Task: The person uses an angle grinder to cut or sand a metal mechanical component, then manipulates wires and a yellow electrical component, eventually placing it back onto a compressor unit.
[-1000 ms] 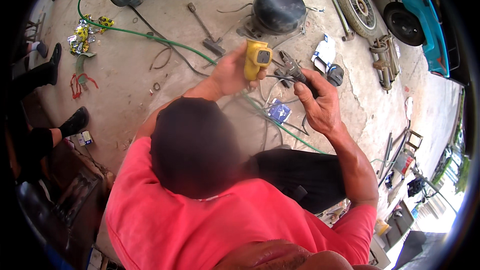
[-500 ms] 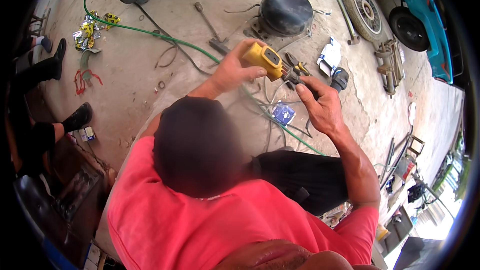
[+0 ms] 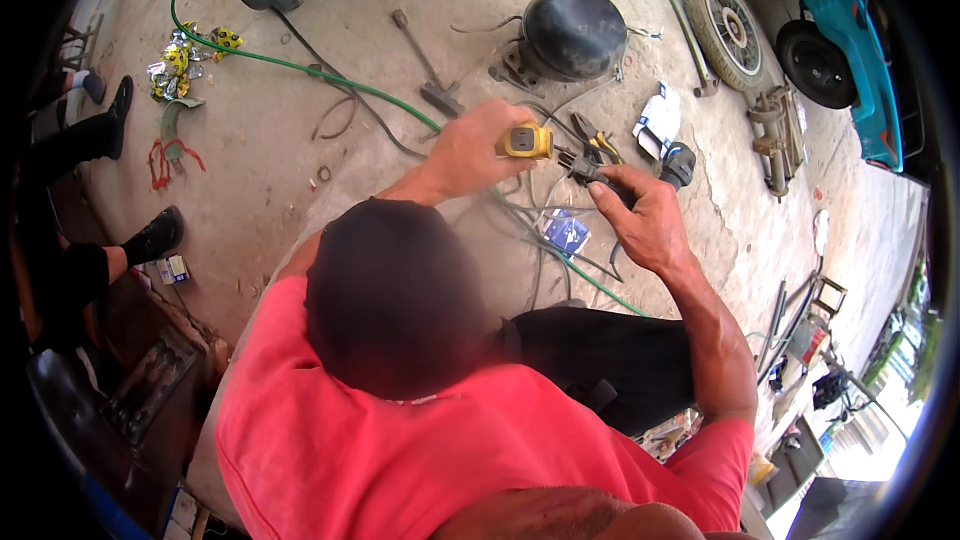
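My left hand [image 3: 475, 152] is closed around a yellow power socket box [image 3: 541, 143], with a dark outlet face turned upward. From the right, my right hand [image 3: 645, 215] pinches a black power plug [image 3: 585, 172] between thumb and fingers. The plug's metal prongs point at the socket box, with a small gap between them. Below the hands, grey cables and a green hose [image 3: 380, 90] run over the concrete floor, beside a blue-and-white packet [image 3: 566, 233]. Pliers with yellow-and-black handles [image 3: 602, 145] lie just beyond the plug.
A black domed compressor [image 3: 573, 32] stands ahead, with a T-shaped tool [image 3: 425, 60] to its left. Farther right are a spoked wheel [image 3: 727, 25], a metal part [image 3: 778, 140] and a turquoise vehicle [image 3: 850, 50]. A black-shoed foot [image 3: 155, 232] of another person is at left.
My left hand has turned the yellow socket box, so it looks shorter and shows another side. The plug has shifted slightly down, and its prongs now show clearly apart from the box.
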A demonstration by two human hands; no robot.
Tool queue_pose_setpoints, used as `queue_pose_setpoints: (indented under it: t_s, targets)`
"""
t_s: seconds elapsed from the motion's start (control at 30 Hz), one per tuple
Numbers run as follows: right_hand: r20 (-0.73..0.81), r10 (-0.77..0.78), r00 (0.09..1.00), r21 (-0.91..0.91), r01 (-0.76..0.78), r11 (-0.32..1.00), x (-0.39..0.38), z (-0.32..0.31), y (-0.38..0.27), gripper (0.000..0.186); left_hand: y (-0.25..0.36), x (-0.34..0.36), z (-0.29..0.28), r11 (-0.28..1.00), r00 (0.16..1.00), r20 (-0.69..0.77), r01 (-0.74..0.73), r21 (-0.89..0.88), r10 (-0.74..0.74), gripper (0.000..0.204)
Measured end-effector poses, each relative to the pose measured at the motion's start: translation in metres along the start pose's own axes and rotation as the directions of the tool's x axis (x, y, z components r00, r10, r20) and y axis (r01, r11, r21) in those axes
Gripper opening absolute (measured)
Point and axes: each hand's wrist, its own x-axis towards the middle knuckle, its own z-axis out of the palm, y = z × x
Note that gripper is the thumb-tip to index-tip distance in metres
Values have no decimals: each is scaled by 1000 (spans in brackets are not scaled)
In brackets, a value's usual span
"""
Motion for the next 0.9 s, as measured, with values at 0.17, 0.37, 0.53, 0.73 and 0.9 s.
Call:
queue_pose_setpoints:
  t_s: [0.17,0.37,0.53,0.73,0.9]
  targets:
    - [12,-54,998,-84,55,995,0,4,-1,32,7,-1,-2,992,977,215,-34,123,7,43]
    - [167,-42,985,-366,101,925,-1,7,2,25,9,-3,7,986,847,525,-9,168,-82,38]
    - [233,-12,972,-428,113,897,-2,12,11,28,-1,-8,14,978,833,552,-103,182,-15,39]
    - [273,-10,962,-475,144,868,-2,20,20,29,-1,-8,13,966,770,635,-111,233,-64,42]
    - [317,8,948,-511,164,844,-2,27,17,31,4,-10,13,943,706,701,-159,292,-97,43]
